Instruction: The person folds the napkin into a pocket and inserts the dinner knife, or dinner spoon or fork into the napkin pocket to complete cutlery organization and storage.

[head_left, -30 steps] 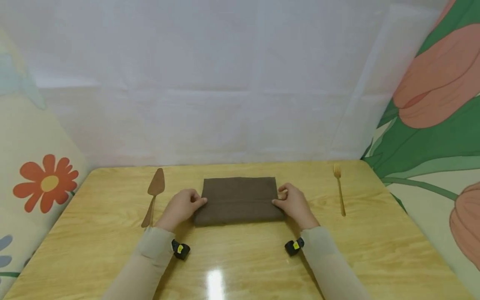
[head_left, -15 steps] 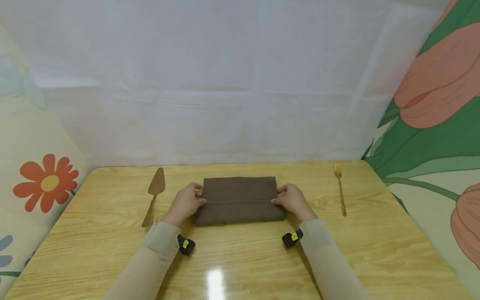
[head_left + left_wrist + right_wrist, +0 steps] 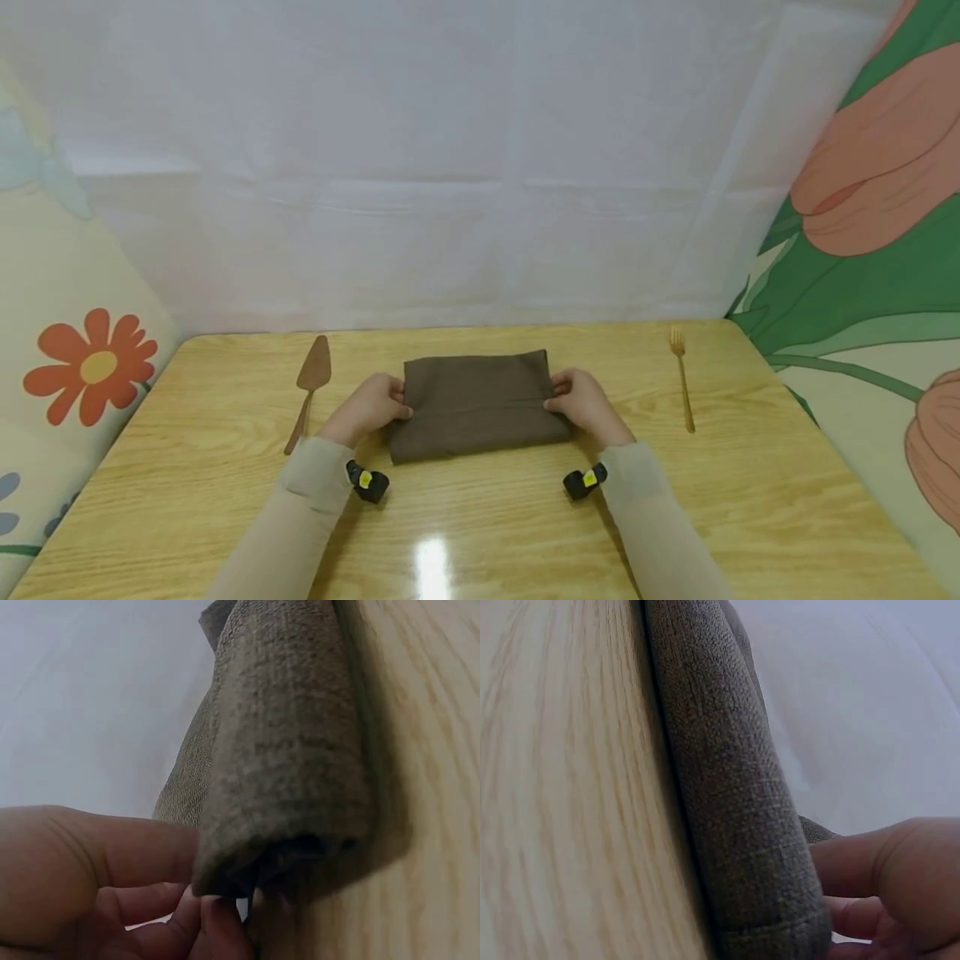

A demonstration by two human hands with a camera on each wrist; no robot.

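A folded dark brown cloth lies in the middle of the table in the head view, with a crease running across it. My left hand pinches its left edge, thumb on top and fingers beneath. At the opposite edge my right hand grips the cloth the same way. The left wrist view shows the rolled end of the cloth beside my left thumb. In the right wrist view the cloth's thick near fold rests along the wood, and most of my right fingers are hidden behind it.
A copper-coloured cake server lies left of the cloth, close to my left forearm. To the right lies a gold fork. Behind the wooden table hangs a white sheet, with flower-printed panels at both sides.
The cloth has turned slightly: its near left corner has come closer to me and its far right corner has lifted a little. My left hand first moved inward, then slightly back toward me.
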